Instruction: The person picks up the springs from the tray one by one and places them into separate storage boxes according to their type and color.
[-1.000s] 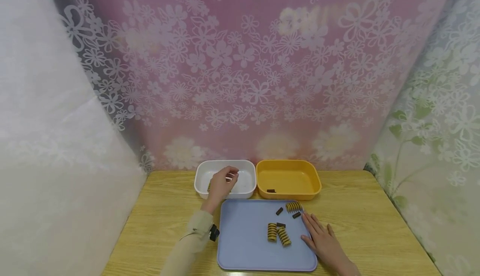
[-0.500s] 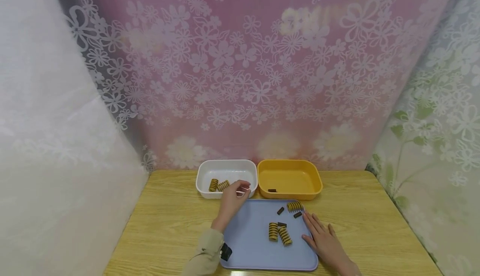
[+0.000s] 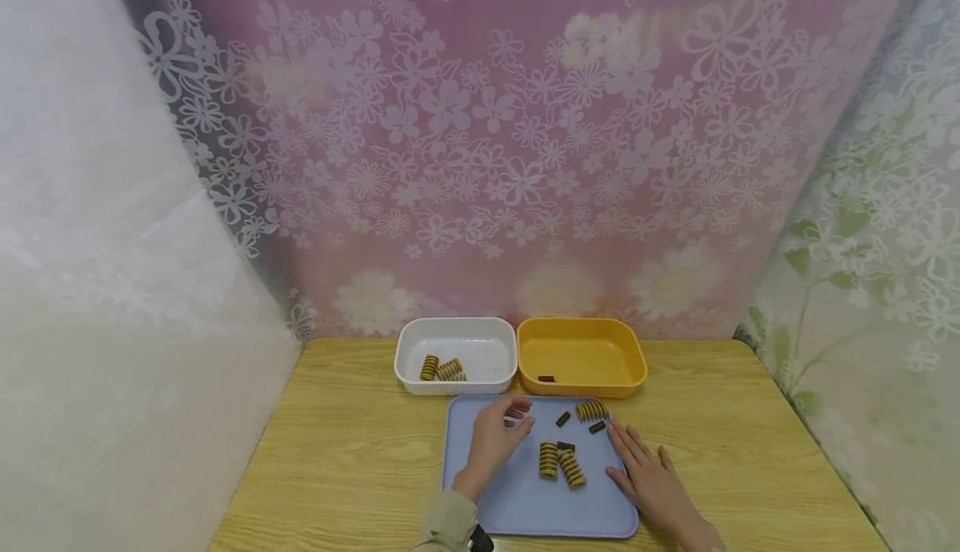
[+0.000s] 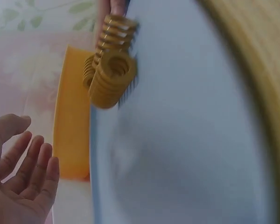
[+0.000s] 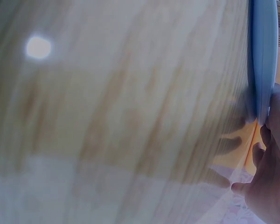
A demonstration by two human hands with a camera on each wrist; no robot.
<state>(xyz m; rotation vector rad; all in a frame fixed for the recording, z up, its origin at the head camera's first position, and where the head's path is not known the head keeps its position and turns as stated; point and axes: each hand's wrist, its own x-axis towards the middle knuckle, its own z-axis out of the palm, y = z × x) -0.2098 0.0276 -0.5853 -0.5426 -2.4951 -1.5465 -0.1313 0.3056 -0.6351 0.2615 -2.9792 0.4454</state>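
Note:
My left hand [image 3: 497,435] hovers over the left part of the blue tray [image 3: 517,519], its fingers loosely bent around nothing; the left wrist view shows the same hand [image 4: 25,177] with an empty palm. To its right on the tray lie two yellow coil springs, one upright-looking spring [image 3: 548,460] and one slanted spring [image 3: 572,469], beside a small dark spring [image 3: 566,445]. Another yellow spring [image 3: 591,410] lies near the top right corner, with small dark pieces [image 3: 563,419] close by. My right hand [image 3: 651,481] rests with straight fingers along the tray's right edge [image 5: 266,56].
Behind the tray stand a white bin [image 3: 491,360] holding several yellow springs [image 3: 448,368] and a yellow bin [image 3: 600,352] with one small dark piece [image 3: 547,378]. All of it sits on a wood-grain table [image 3: 337,452], with a flowered curtain [image 3: 480,160] behind.
My left hand has come from over the white bin back and right to above the tray, uncovering the springs in the bin. My right hand has stayed at the tray's edge.

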